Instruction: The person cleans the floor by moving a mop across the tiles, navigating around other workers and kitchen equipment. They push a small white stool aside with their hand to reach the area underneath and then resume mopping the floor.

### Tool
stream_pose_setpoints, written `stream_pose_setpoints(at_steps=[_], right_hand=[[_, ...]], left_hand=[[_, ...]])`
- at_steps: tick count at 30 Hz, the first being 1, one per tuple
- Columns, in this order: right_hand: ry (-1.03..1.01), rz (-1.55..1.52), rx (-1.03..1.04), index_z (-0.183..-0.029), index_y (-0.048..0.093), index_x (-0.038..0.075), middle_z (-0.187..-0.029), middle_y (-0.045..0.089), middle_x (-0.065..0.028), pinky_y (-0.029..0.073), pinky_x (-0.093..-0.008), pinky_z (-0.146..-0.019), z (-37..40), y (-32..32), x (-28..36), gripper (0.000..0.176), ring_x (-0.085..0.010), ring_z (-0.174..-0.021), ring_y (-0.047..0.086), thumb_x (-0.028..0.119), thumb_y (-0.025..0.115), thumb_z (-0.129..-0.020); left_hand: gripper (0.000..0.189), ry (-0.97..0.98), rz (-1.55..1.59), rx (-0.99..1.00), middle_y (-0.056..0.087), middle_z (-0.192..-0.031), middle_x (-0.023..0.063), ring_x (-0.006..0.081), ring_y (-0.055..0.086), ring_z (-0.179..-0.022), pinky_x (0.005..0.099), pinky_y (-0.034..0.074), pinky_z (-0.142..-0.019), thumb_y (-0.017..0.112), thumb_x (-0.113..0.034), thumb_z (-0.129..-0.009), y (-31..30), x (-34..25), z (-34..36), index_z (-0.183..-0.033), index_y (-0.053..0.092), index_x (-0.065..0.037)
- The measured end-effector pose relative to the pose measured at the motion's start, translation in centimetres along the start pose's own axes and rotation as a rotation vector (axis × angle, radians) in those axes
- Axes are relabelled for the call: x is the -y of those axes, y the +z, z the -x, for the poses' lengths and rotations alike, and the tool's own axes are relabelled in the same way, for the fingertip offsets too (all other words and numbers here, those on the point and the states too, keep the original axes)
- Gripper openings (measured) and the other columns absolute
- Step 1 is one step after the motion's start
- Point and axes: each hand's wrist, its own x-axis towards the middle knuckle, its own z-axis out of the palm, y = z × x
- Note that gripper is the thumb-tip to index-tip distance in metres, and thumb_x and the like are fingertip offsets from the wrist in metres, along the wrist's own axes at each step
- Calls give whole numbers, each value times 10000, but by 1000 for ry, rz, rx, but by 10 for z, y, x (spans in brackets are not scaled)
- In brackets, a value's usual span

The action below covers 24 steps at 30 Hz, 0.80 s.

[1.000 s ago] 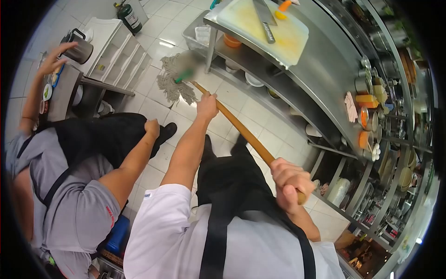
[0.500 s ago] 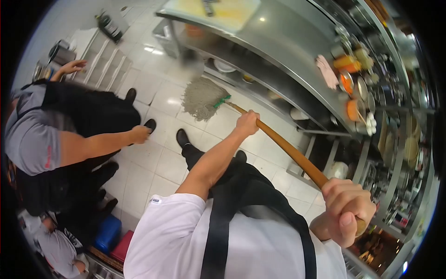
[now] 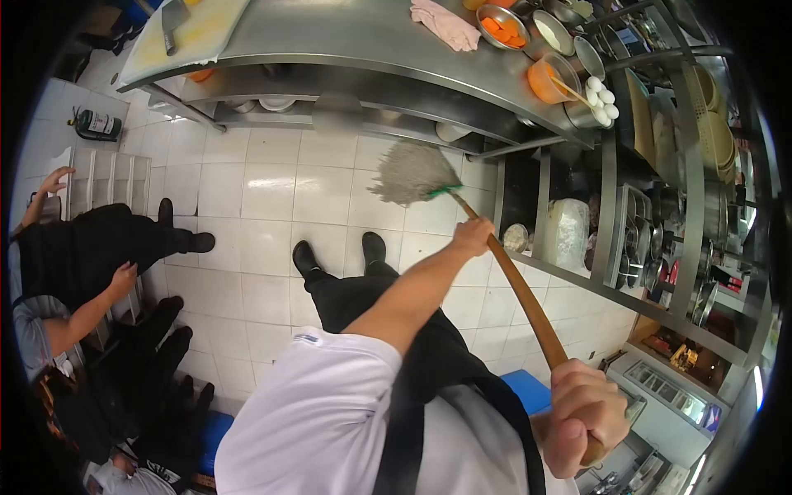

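A mop with grey strings (image 3: 412,175) and a green fitting lies with its head on the white tiled floor, near the lower front of the steel worktable. Its long wooden handle (image 3: 525,304) slants down to the right across my body. My left hand (image 3: 473,237) is wrapped round the lower handle, close to the mop head. Higher up, near the handle's end, my right hand (image 3: 584,415) grips it in a fist with the thumb showing.
The steel worktable (image 3: 346,41) holds a cutting board (image 3: 186,33) with a knife (image 3: 171,25), a pink cloth (image 3: 445,23), bowls and eggs (image 3: 601,103). Steel shelving (image 3: 609,190) stands at right. Two people in dark aprons (image 3: 82,247) stand at left, near a fire extinguisher (image 3: 97,124).
My view has turned, so the worktable now runs across the top. The mop head has moved right along the floor, towards the table's right end. Both hands keep their hold.
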Motion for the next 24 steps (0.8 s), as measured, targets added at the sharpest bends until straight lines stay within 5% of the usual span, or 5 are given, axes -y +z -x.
stream_pose_setpoints(at_steps=[3, 9, 14, 18, 24], right_hand=[[-7, 40, -46, -646, 405, 72, -487, 450, -42, 398, -343, -464, 19, -8, -15, 387, -159, -387, 391, 211, 636, -923], [-147, -53, -172, -638, 361, 138, -479, 384, 28, 374, -302, -491, 45, -84, -20, 394, -129, -391, 359, 254, 626, -905], [-204, -398, 16, -619, 383, 149, -446, 369, 60, 365, -227, -420, 22, -106, -14, 379, -73, -347, 344, 227, 638, -887], [-195, -515, 115, -693, 420, 128, -584, 409, 27, 427, -347, -626, 44, -100, -47, 328, -156, -660, 468, 279, 610, -914], [-157, -671, 32, -608, 381, 121, -460, 352, 24, 312, -320, -427, 7, 62, -83, 368, -142, -370, 297, 176, 602, -897]], left_hand=[[207, 36, -81, 58, 641, -1172, 80, 299, 648, -1139, 511, 512, -940, 706, -154, -850, 24, -19, -12, -1055, 691, -180], [116, 323, 10, -21, 724, -898, 147, 358, 691, -989, 491, 529, -849, 736, -212, -729, 26, -29, 0, -776, 734, -106], [326, 186, 70, -12, 743, -987, 195, 377, 703, -981, 458, 558, -893, 731, -135, -668, -22, -16, 43, -985, 796, -102], [315, 97, -39, -173, 745, -999, 188, 374, 703, -983, 463, 551, -913, 753, -147, -652, -78, 54, 89, -962, 795, -106], [130, -125, -310, -457, 691, -903, 164, 369, 662, -961, 481, 536, -876, 761, -126, -653, -153, 227, 144, -768, 710, -92]])
